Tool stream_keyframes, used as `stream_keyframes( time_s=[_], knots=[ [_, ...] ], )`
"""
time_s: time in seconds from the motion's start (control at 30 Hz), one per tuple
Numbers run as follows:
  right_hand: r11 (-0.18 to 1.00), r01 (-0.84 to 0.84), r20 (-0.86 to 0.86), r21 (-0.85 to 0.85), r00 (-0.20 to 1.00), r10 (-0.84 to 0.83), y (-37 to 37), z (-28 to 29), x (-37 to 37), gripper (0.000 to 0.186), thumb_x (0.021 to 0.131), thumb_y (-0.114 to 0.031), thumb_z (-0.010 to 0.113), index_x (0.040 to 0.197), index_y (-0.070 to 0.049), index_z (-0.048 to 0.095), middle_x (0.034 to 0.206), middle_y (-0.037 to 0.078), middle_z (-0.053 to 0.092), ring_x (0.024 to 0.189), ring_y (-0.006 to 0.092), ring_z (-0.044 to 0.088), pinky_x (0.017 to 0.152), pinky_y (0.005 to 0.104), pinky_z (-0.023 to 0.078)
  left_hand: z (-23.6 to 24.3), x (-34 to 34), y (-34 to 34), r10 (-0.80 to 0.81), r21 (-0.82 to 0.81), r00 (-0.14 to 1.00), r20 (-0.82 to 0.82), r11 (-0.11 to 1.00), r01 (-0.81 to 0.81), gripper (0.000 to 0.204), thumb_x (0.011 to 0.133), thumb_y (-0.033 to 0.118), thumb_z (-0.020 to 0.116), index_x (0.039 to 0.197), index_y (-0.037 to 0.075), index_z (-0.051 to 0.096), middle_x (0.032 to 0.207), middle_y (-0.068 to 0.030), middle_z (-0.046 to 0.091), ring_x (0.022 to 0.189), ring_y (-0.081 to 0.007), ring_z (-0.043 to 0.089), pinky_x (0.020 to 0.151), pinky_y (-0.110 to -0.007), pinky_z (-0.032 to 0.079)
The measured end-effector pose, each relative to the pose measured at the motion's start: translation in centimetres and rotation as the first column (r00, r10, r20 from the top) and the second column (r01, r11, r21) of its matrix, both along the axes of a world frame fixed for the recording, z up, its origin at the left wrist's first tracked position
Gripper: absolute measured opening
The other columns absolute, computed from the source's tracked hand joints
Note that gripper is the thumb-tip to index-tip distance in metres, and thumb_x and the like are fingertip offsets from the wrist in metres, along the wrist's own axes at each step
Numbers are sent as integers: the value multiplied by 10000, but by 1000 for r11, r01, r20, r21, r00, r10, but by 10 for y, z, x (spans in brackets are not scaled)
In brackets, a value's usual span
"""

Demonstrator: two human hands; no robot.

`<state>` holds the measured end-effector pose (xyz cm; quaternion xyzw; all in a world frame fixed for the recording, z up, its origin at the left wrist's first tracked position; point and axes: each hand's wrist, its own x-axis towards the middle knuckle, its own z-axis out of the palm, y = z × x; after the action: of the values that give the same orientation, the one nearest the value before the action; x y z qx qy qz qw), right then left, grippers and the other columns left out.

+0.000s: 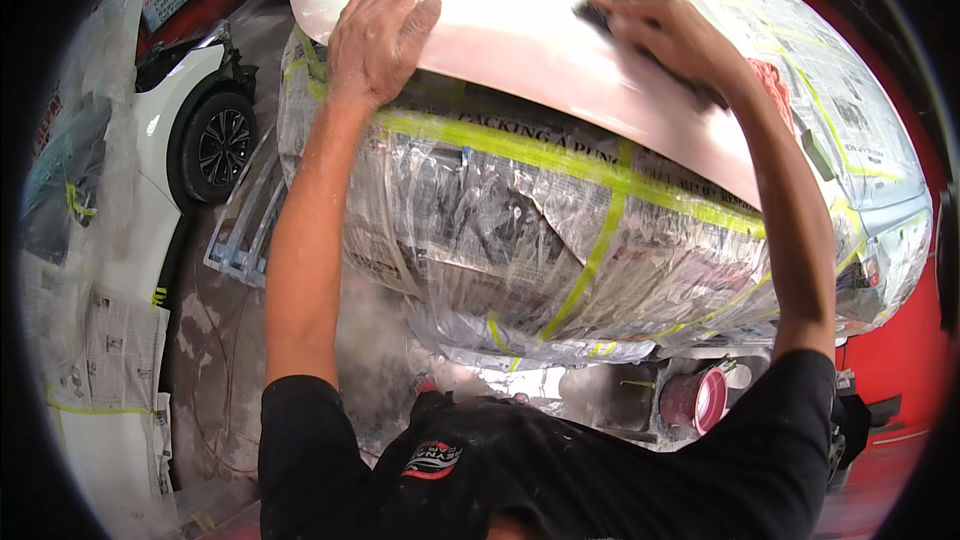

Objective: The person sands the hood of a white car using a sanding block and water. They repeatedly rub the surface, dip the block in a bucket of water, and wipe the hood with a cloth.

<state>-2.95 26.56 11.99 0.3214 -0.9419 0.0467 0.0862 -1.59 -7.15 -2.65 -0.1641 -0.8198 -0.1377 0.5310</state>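
Note:
A car's hood [560,50], coated in pale pink and white, spreads out before me. My left hand [385,35] lies flat near its left edge, with fingers stretched out and nothing in the grip. Over to the right, my right hand [680,35] is closed around a long dark sanding block [592,12] against the hood. Motion smears this hand and the block. Below the hood's near edge, newspaper and plastic masking [470,210] cover the car's front, crossed by yellow-green tape [600,250]. A crumpled red cloth [771,90] sits beside my right forearm.
To the left stands a white car with a black wheel [220,145] and papered, plastic-covered parts. A metal frame [240,240] is on the floor between the cars. A pink bucket [692,400] stands low at the right, near a red wall [895,380].

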Motion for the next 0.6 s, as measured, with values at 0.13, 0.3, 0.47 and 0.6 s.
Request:
stream_keyframes(
  time_s=[0.13, 0.3, 0.47, 0.6],
  knots=[
    [942, -334, -250, -6, 913, 322, 25, -24, 21, 399, 1036, -256, 578, 1423, -185, 645, 1348, 172, 655, 1034, 283, 706, 921, 422, 563, 2, 0, 11, -21, 69, 999, 29, 997, 19, 659, 1047, 614, 408, 1299, 85, 709, 1349, -143, 680, 1351, -319, 565, 1176, -512, 357],
    [972, -214, -100, -101, 974, 204, -59, -15, -38, 405, 1035, -254, 587, 1433, -197, 635, 1348, 159, 659, 1006, 289, 705, 929, 417, 548, 5, -2, 11, -65, 57, 998, 3, 996, 65, 621, 1065, 556, 411, 1311, 63, 696, 1370, -159, 664, 1373, -329, 543, 1184, -492, 358],
    [912, -395, -303, 107, 861, 409, 26, -28, 39, 433, 992, -162, 645, 1420, -222, 647, 1415, 175, 621, 1272, 363, 607, 1074, 487, 497, -27, 31, -69, -80, 140, 995, 60, 988, 71, 609, 1083, 515, 417, 1407, 38, 614, 1495, -193, 555, 1418, -360, 495, 1205, -432, 346],
    [982, -180, -370, 65, 909, 191, 106, -52, 104, 530, 851, -81, 765, 1327, -309, 717, 1559, 165, 481, 1366, 390, 514, 1087, 465, 520, -57, 76, -101, -159, 284, 972, 174, 953, 105, 640, 1089, 524, 404, 1430, 13, 583, 1489, -211, 556, 1442, -370, 466, 1211, -415, 339]
  ],
)
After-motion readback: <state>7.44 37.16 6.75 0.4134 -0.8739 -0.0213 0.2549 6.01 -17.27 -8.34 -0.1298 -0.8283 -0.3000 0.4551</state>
